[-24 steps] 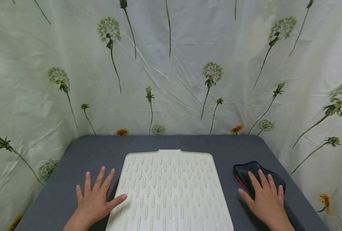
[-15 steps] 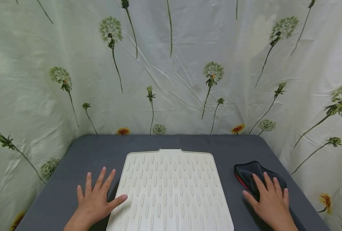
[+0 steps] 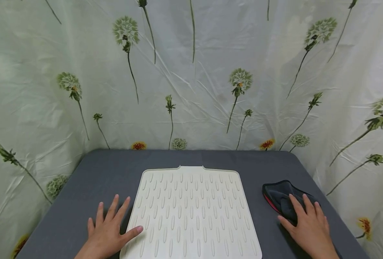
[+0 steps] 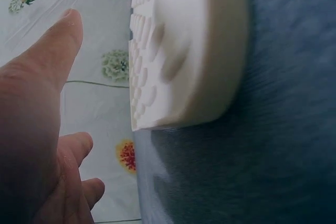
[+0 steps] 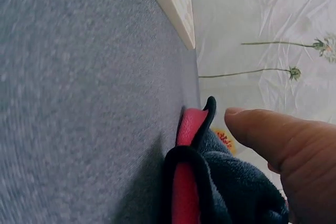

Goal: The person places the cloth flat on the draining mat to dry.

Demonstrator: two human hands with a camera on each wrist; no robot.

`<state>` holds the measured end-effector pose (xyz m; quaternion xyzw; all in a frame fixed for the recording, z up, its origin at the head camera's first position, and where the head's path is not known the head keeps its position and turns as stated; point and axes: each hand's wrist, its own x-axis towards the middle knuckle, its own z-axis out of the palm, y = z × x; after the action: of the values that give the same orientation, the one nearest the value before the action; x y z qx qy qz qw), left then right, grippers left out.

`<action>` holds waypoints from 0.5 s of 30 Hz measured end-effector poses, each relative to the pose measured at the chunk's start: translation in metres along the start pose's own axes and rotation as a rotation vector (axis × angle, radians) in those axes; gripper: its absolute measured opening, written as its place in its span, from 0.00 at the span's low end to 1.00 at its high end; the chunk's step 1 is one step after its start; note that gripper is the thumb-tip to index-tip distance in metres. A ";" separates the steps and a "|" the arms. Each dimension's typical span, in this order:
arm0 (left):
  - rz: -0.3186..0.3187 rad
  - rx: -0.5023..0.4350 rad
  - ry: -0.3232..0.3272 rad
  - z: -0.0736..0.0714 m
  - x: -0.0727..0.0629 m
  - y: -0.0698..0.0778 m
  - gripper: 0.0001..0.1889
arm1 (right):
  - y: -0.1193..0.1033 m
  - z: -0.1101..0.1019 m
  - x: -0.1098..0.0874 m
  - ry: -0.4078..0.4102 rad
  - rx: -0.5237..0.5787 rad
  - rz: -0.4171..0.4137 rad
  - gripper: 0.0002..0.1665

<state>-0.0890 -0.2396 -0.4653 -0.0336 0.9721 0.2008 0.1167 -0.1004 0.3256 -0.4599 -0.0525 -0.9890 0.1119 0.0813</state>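
A white board with rows of raised oval ridges (image 3: 191, 212) lies at the middle of the dark grey table; its lower end is cut off in the head view. My left hand (image 3: 105, 230) spreads its fingers over the table at the board's left edge, thumb reaching over that edge and nothing held. A dark cloth with black edging and a red underside (image 3: 280, 196) lies bunched to the right. Over its near part is my right hand (image 3: 309, 226), fingers spread. In the right wrist view the thumb stands apart from the cloth (image 5: 236, 182); whether the other fingers touch it is hidden.
The dark grey table (image 3: 113, 165) has a rounded far edge. Behind it and along both sides hangs a pale curtain (image 3: 197, 90) printed with dandelions and other flowers. A strip of table lies between board and cloth.
My right hand has slid right and towards me over the cloth, uncovering more of it. The left hand has dropped slightly lower in the head view, still spread. The board and cloth stay put.
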 end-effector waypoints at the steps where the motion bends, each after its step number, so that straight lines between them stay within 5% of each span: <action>1: -0.005 0.011 -0.013 0.001 -0.001 0.000 0.60 | 0.002 0.000 0.000 -0.006 0.000 -0.003 0.53; 15: -0.077 0.034 -0.140 0.021 -0.010 -0.011 0.60 | 0.020 0.001 0.007 -0.211 -0.005 0.027 0.63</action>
<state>-0.0733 -0.2411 -0.4854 -0.0547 0.9627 0.1816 0.1928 -0.1059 0.3459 -0.4646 -0.0540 -0.9915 0.1155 -0.0247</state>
